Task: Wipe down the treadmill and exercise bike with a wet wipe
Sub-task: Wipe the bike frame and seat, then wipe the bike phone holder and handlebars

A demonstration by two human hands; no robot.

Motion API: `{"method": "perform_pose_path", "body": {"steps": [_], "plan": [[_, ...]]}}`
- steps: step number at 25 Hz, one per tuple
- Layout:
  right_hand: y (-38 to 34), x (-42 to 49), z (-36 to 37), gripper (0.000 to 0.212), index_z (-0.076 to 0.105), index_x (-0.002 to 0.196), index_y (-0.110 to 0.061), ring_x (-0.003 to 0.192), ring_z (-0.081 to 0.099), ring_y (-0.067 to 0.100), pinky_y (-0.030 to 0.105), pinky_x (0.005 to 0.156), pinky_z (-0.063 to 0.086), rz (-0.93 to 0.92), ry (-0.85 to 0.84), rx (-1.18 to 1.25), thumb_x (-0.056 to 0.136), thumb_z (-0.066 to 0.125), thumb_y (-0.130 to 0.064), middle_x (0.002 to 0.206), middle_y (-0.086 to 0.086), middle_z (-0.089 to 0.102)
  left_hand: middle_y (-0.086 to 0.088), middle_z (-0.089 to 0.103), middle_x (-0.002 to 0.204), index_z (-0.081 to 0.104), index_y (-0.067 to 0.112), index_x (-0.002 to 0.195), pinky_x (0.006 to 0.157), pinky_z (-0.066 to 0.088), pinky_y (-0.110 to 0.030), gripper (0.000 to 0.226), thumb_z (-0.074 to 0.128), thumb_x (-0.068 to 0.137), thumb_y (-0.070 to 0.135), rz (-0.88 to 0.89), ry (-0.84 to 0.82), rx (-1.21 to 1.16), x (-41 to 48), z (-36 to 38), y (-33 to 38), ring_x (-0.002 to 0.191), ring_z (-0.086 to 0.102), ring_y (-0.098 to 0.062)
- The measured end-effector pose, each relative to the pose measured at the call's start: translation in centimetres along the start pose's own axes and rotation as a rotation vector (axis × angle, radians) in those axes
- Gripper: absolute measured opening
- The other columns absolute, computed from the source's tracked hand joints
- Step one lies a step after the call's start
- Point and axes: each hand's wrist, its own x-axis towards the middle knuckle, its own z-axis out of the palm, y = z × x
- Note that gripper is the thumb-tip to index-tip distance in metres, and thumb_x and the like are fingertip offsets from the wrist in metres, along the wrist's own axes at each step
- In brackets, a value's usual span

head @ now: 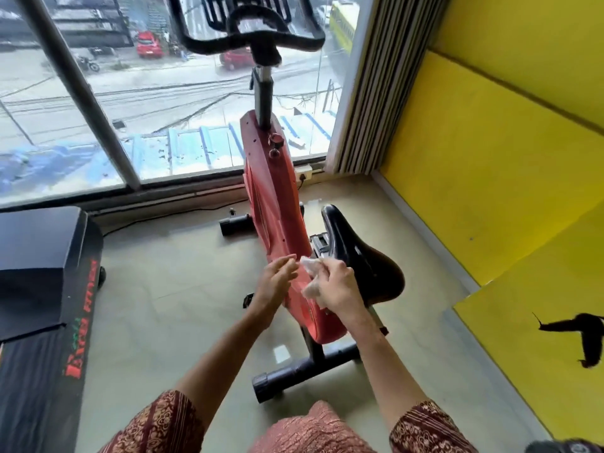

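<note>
A red exercise bike (271, 204) stands in front of me, with a black saddle (359, 256) and black handlebars (251, 34). My right hand (336, 286) grips a crumpled white wet wipe (309, 276) just left of the saddle, above the red frame. Beside it on the left, my left hand (276, 282) is held with its fingers straight and close to the wipe; whether the fingertips touch it is unclear. The black treadmill (42, 282) with red lettering lies at the left edge.
A large window (163, 109) runs behind the bike, with a slanted metal bar (81, 93) across it. Yellow padded wall panels (490, 158) close off the right side. The bike's black floor stands (294, 371) rest on the greenish floor, and a cable runs along the window base.
</note>
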Motion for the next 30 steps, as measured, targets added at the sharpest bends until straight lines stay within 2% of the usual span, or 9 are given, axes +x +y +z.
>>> {"method": "perform_pose_path", "body": {"steps": [3, 6, 9, 11, 14, 18, 23, 27, 30], "plan": [[-4.3, 1.3, 1.0, 0.020, 0.062, 0.109, -0.006, 0.056, 0.058, 0.000, 0.005, 0.048, 0.042, 0.051, 0.085, 0.404, 0.100, 0.044, -0.008, 0.082, 0.002, 0.063, -0.009, 0.062, 0.111, 0.055, 0.008, 0.120, 0.077, 0.047, -0.020, 0.030, 0.036, 0.103, 0.025, 0.013, 0.095, -0.157, -0.3, -3.7, 3.3, 0.100, 0.059, -0.020], [-7.7, 2.8, 2.2, 0.015, 0.059, 0.102, -0.009, 0.053, 0.064, 0.004, 0.019, 0.043, 0.050, 0.127, -0.019, 0.661, 0.100, 0.045, -0.006, 0.081, 0.005, 0.064, -0.010, 0.063, 0.111, 0.057, 0.006, 0.118, 0.077, 0.049, -0.019, 0.035, 0.033, 0.103, 0.026, 0.063, 0.170, -0.233, 0.1, -6.7, 5.7, 0.097, 0.061, -0.017], [-10.1, 5.6, 4.1, 0.011, 0.064, 0.096, -0.014, 0.078, 0.068, 0.020, 0.034, 0.062, 0.059, 0.084, 0.006, 0.655, 0.095, 0.055, -0.008, 0.094, 0.007, 0.068, -0.014, 0.062, 0.115, 0.057, 0.008, 0.115, 0.088, 0.047, -0.029, 0.032, 0.033, 0.103, 0.025, 0.112, 0.220, -0.255, 1.0, -9.5, 7.5, 0.107, 0.060, -0.026], [-11.6, 7.5, 5.0, 0.013, 0.069, 0.102, -0.009, 0.080, 0.067, 0.013, 0.028, 0.073, 0.058, -0.015, 0.078, 0.609, 0.090, 0.063, -0.008, 0.096, 0.005, 0.068, -0.009, 0.062, 0.110, 0.055, 0.008, 0.118, 0.081, 0.048, -0.022, 0.031, 0.033, 0.103, 0.024, 0.155, 0.230, -0.252, 2.0, -11.4, 8.8, 0.102, 0.060, -0.021], [-14.0, 10.7, 5.1, 0.023, 0.068, 0.109, -0.001, 0.074, 0.064, 0.004, 0.010, 0.064, 0.053, -0.218, 0.185, 0.476, 0.086, 0.067, -0.003, 0.093, 0.000, 0.065, -0.004, 0.063, 0.104, 0.054, 0.011, 0.115, 0.074, 0.047, -0.016, 0.028, 0.031, 0.104, 0.023, 0.206, 0.261, -0.258, 4.4, -14.1, 10.5, 0.096, 0.059, -0.015], [-17.3, 19.1, 6.1, 0.024, 0.069, 0.104, 0.003, 0.084, 0.068, 0.023, 0.038, 0.076, 0.059, -0.200, 0.201, 0.546, 0.082, 0.064, 0.010, 0.099, 0.013, 0.070, -0.014, 0.058, 0.122, 0.051, 0.003, 0.128, 0.082, 0.044, -0.023, 0.038, 0.031, 0.104, 0.025, 0.253, 0.300, -0.209, 10.5, -18.0, 13.1, 0.110, 0.056, -0.024], [-21.8, 29.0, 5.2, 0.022, 0.071, 0.094, -0.002, 0.078, 0.070, 0.019, 0.028, 0.067, 0.056, -0.206, 0.097, 0.718, 0.077, 0.078, -0.012, 0.088, 0.010, 0.072, -0.016, 0.057, 0.129, 0.052, 0.003, 0.129, 0.089, 0.041, -0.029, 0.038, 0.033, 0.104, 0.025, 0.313, 0.249, -0.163, 20.4, -21.3, 19.1, 0.118, 0.053, -0.027], [-26.3, 38.0, 4.7, 0.021, 0.068, 0.085, 0.000, 0.069, 0.066, 0.014, 0.021, 0.064, 0.054, -0.402, 0.362, 0.532, 0.069, 0.081, 0.000, 0.077, 0.009, 0.069, -0.014, 0.061, 0.121, 0.055, 0.006, 0.124, 0.083, 0.043, -0.028, 0.034, 0.035, 0.103, 0.024, 0.377, 0.238, -0.167, 29.2, -23.2, 25.2, 0.111, 0.056, -0.023], [-29.1, 43.5, 4.9, 0.028, 0.062, 0.099, -0.002, 0.075, 0.061, 0.004, 0.021, 0.069, 0.054, -0.457, 0.531, 0.422, 0.074, 0.071, 0.009, 0.086, 0.000, 0.066, -0.010, 0.062, 0.115, 0.057, 0.007, 0.118, 0.084, 0.042, -0.030, 0.030, 0.036, 0.103, 0.023, 0.408, 0.240, -0.190, 33.6, -24.3, 27.6, 0.107, 0.056, -0.021]]}}
